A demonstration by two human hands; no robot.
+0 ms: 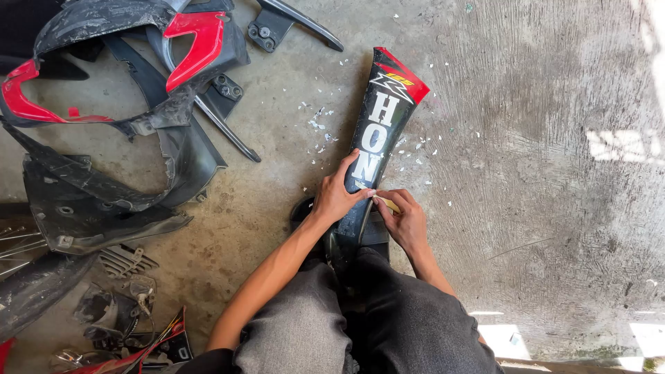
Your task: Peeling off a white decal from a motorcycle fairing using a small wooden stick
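A long black motorcycle body panel with a red tip and white lettering stands tilted on the concrete floor, its lower end between my knees. My left hand grips its left edge near the middle. My right hand pinches at the panel's lower right edge, where a bit of pale sticker or a small tool shows under the fingers; which one I cannot tell. Small white sticker scraps lie scattered on the floor around the panel.
A heap of black and red fairing parts fills the upper left. A black bracket lies at the top. More plastic pieces and a grille part lie at the lower left. Bare concrete spreads to the right.
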